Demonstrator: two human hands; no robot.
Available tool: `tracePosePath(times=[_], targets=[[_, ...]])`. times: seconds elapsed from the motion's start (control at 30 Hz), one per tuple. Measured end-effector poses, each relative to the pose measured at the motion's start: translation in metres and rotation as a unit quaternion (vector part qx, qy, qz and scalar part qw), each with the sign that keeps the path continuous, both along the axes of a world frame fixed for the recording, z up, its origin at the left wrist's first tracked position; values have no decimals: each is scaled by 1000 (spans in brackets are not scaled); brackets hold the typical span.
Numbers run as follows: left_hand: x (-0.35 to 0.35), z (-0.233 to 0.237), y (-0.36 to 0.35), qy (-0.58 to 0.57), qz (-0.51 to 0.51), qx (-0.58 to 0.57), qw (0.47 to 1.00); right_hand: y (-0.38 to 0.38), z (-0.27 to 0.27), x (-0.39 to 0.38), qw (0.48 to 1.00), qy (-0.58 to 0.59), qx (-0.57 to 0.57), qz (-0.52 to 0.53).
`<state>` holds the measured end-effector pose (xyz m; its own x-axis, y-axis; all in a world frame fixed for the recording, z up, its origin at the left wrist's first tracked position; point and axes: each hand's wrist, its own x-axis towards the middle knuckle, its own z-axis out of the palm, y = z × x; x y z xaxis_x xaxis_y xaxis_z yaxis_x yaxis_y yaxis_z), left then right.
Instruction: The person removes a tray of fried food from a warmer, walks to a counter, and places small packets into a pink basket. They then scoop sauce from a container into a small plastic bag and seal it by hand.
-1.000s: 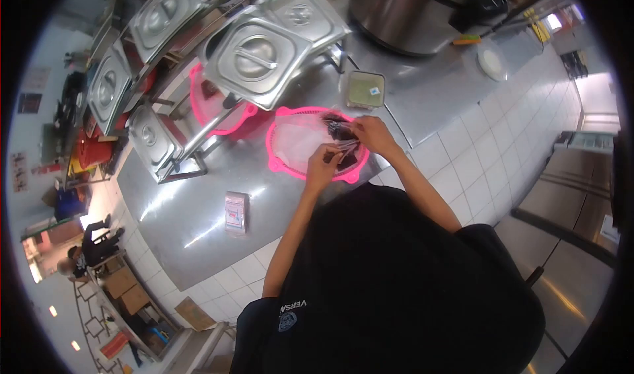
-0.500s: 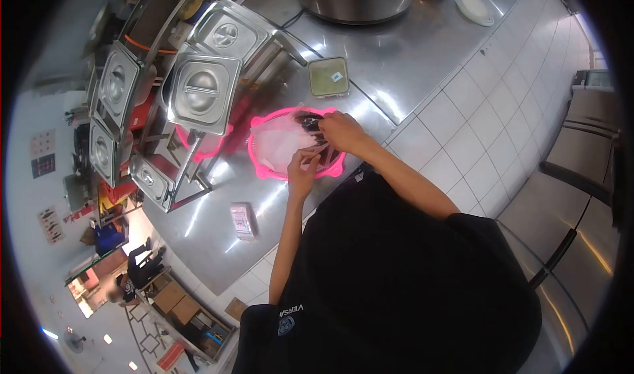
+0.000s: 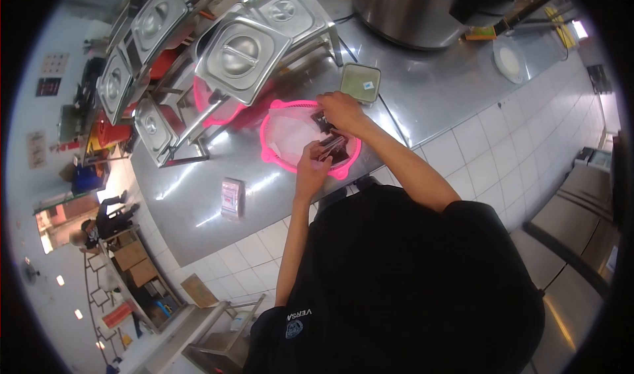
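Observation:
A pink basket (image 3: pixel 266 150) stands on the steel table (image 3: pixel 191 205), with white sheets or bags (image 3: pixel 290 136) in its left part and dark packets (image 3: pixel 338 153) in its right part. My left hand (image 3: pixel 313 169) is at the basket's near side, its fingers closed on a dark clear-wrapped packet. At the far right rim is my right hand (image 3: pixel 340 113), fingers bent down over another dark packet; its fingertips are partly hidden. Just behind that hand lies a square container with a green lid (image 3: pixel 360 83).
Lidded steel pans (image 3: pixel 239 55) sit on a rack at the left, over a second pink basket (image 3: pixel 210 103). A large steel pot (image 3: pixel 403 10) stands at the back. A pink-and-white pack (image 3: pixel 231 199) lies front left. A person (image 3: pixel 105 225) is far left.
The camera view has turned and shifted, so the table and pans appear moved. My left hand has a dark packet raised more clearly between its fingers. My right hand remains at the basket's far rim.

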<state>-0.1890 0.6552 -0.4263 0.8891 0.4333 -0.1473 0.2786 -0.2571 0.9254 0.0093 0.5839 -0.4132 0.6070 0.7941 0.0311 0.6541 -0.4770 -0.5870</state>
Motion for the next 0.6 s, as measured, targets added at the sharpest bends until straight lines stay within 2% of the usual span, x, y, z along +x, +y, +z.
tracePosePath(times=[0.1,0.17,0.2,0.27,0.37,0.4,0.5,0.6], targets=[[12,1,3,14,51,-40,998,-13,8,-6,997,65,24,-45],[23,-6,6,22,94,-57,994,-21,4,-6,998,55,-35,-11],[28,-10,8,8,95,-30,995,-24,1,-7,997,51,-63,4],[42,-16,11,-16,92,24,995,-28,-3,-11,999,37,-14,-3],[62,-21,13,-65,62,-9,996,-39,-1,-23,995,17,78,-65],[65,-20,13,-41,56,-16,997,-40,0,-28,989,10,114,-93],[67,-20,12,16,29,-15,999,-51,-1,-37,988,43,74,-131],[70,-14,15,20,15,10,1000,-54,12,-37,980,54,120,-152]])
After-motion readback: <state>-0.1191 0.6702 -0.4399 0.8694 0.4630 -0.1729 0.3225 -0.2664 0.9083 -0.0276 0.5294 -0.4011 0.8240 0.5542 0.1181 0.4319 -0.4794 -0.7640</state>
